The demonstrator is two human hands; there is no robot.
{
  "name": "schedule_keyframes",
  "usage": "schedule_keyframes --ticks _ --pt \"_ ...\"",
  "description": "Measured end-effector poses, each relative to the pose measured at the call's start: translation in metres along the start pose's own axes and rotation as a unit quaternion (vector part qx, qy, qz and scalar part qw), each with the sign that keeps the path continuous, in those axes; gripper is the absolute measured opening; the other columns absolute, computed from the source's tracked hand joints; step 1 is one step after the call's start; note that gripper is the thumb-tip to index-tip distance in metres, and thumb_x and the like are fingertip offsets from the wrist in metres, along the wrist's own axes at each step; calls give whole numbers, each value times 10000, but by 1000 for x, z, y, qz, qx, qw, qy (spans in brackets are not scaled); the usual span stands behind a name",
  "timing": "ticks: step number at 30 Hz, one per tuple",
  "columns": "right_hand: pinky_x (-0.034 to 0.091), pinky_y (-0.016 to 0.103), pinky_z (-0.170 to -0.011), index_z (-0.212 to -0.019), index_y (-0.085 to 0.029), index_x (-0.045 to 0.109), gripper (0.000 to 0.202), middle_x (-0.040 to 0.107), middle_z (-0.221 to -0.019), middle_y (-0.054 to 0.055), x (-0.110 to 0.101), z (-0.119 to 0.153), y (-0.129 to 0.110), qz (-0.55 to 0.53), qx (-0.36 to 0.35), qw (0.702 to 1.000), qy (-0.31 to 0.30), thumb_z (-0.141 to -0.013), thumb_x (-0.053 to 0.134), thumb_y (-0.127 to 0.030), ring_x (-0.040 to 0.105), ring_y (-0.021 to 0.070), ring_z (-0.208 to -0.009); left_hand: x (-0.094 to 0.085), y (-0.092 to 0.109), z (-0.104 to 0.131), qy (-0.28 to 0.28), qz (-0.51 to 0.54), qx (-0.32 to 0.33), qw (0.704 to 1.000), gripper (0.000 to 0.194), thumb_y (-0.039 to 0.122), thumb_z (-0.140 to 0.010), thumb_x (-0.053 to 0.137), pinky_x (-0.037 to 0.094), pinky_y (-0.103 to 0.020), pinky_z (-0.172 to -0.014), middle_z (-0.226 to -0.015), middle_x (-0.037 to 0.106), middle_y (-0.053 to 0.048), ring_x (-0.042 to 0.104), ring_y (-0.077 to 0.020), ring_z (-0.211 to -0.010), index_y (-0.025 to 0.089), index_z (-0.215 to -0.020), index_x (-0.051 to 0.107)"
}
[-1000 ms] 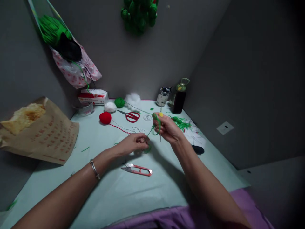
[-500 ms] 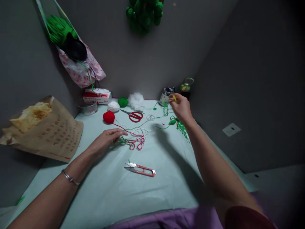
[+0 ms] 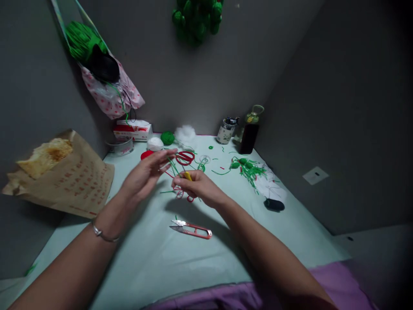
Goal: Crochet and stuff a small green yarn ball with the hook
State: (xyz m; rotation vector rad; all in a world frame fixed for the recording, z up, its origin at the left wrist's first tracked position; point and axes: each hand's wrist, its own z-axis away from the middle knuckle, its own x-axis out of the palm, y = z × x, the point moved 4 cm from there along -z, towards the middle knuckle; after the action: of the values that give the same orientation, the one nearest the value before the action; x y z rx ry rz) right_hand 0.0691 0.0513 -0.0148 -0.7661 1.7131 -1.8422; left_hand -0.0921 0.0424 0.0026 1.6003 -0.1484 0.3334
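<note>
In the middle of the table my right hand (image 3: 198,186) is closed around a crochet hook with a yellow handle (image 3: 188,175). My left hand (image 3: 143,174) is raised just left of it, fingers extended, with green yarn (image 3: 173,165) caught at its fingertips. The strands stretch across to the right hand. Under the hands lie red and white yarn pieces (image 3: 179,195), partly hidden. Behind them, red-handled scissors (image 3: 185,158) are partly covered by the left fingers, as is a red yarn ball (image 3: 146,154). Thread snips (image 3: 192,229) with orange-red handles rest nearer to me.
White (image 3: 155,144) and green yarn balls (image 3: 167,137) and white stuffing (image 3: 186,136) sit at the back. A pen cup (image 3: 226,131) and black phone (image 3: 249,138) stand back right, near green crocheted pieces (image 3: 247,165). A paper food bag (image 3: 74,181) is at left.
My right hand has come from near the pen cup at the back right down to the middle, beside the left hand. My left hand has lifted, drawing green yarn up.
</note>
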Motion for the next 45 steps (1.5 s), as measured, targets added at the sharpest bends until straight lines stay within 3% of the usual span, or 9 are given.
schedule_keyframes --ticks 7,15,21,26,28,30,34,40,45 --pt "101 218 -449 -814 -137 711 340 345 -504 -101 -72 43 12 -47 49 996 58 -782 803 -463 206 50 -460 -81 8 -19 187 39 27 981 88 276 -834 693 445 -222 -560 -734 671 -5 533 -138 -655 242 -805 768" --pt "65 240 -438 -757 -241 575 367 218 -574 -104 -136 91 -13 -118 -81 968 208 -767 804 -527 20 92 -526 -97 -7 -24 215 -32 51 975 171 385 -841 640 437 -226 -498 -604 548 2 454 -128 -529 246 -755 689" --pt "74 230 -432 -743 -208 608 363 308 -587 -92 -123 79 -5 -119 -38 975 186 -747 822 -501 52 69 -514 -78 -10 -10 118 -251 32 960 130 328 -633 841 341 -243 -454 -542 601 6 486 -164 -509 266 -624 726" --pt "133 213 -430 -762 -156 693 364 345 -507 -104 -73 56 18 -105 47 989 93 -761 807 -501 141 39 -452 -9 -10 24 35 -327 69 942 184 397 -746 786 462 -281 -673 -946 768 -32 608 -217 -784 268 -876 792" --pt "145 214 -433 -783 -141 724 365 388 -496 -94 -55 53 24 -96 66 992 58 -784 788 -500 187 37 -438 24 -21 35 -67 -280 47 957 385 454 -829 711 505 -307 -712 -1180 741 -70 646 -223 -862 263 -1163 731" --pt "145 215 -436 -772 -128 739 363 424 -484 -79 -45 53 25 -86 77 993 33 -787 791 -487 242 39 -433 48 -35 43 -185 -228 -16 956 401 464 -892 638 513 -321 -684 -1061 746 -67 653 -214 -807 255 -1231 686" --pt "123 211 -433 -757 -119 729 344 456 -477 -69 -57 55 23 -89 77 992 44 -779 807 -453 259 36 -431 38 -37 39 -145 -244 -16 959 244 421 -871 658 434 -307 -647 -673 599 16 528 -168 -641 224 -728 664" --pt "125 193 -421 -760 -165 655 337 328 -474 -122 -90 54 23 -142 48 980 131 -783 807 -465 126 37 -447 9 -35 34 -76 -244 -19 967 281 454 -853 646 388 -323 -661 -684 559 12 494 -183 -667 230 -685 638" --pt "117 185 -409 -805 -165 655 418 328 -511 -120 -73 48 32 -177 76 974 116 -748 816 -546 110 34 -450 13 -52 40 -48 -233 -35 971 309 466 -870 633 359 -319 -628 -643 510 22 458 -175 -629 229 -675 606"
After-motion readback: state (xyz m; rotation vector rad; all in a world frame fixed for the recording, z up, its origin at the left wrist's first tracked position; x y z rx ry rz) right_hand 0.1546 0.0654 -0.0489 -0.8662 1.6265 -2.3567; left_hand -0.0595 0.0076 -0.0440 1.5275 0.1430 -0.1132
